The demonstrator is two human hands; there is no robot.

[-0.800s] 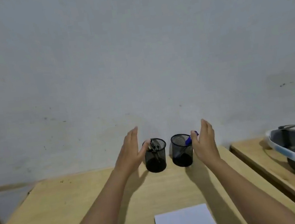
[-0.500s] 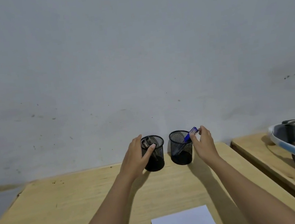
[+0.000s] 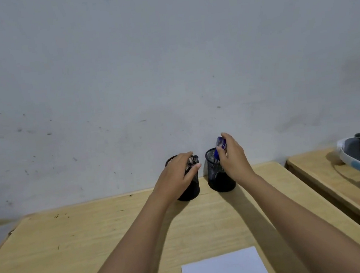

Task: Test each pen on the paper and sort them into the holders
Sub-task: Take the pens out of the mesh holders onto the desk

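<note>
Right hand [image 3: 233,160] pinching blue pen [image 3: 220,146] above right holder [image 3: 218,172], long axis near upright, tip inside rim. Left hand [image 3: 177,177] curled over left holder [image 3: 188,189], grip contents unclear. Paper [image 3: 225,270] nearer, below.

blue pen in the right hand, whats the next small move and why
Probably lift the blue pen clear of the right holder and bring it toward the paper. The right hand has a grip on its top while its lower end sits inside the mesh, and the paper looks unmarked, so testing seems due.
</note>
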